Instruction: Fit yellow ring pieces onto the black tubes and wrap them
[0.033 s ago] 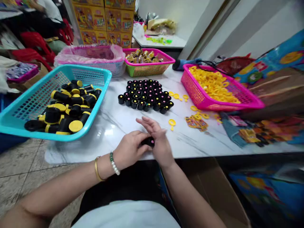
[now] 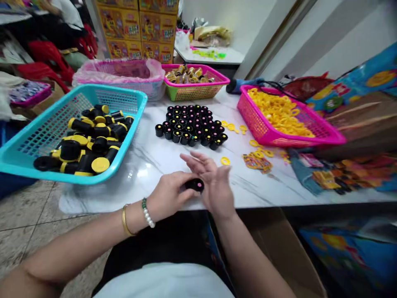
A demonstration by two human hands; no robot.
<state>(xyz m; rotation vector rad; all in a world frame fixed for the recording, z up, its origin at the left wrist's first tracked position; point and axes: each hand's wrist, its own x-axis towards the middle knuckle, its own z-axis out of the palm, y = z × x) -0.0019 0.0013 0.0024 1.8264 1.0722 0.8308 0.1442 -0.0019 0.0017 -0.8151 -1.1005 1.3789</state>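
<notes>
My left hand [image 2: 169,194] is closed on a small black cylinder with a pink dot on top [image 2: 195,184], held just above the near edge of the white marble table [image 2: 149,161]. My right hand [image 2: 215,184] is right beside the cylinder, palm turned inward, fingers stretched out and holding nothing. A cluster of the same black cylinders [image 2: 192,126] stands upright mid-table beyond my hands. A loose yellow ring [image 2: 225,161] lies just past my right fingertips.
A teal basket [image 2: 37,145] of black-and-yellow parts overhangs the table's left edge. A pink basket [image 2: 310,132] of yellow rings sits at the right, with loose rings and printed packets [image 2: 257,161] beside it. More baskets [image 2: 192,89] stand behind. A cardboard box [image 2: 279,248] is under the table.
My right hand has drawn back a little to the right off the black cylinder, so its pink top now shows. My left hand keeps its grip.
</notes>
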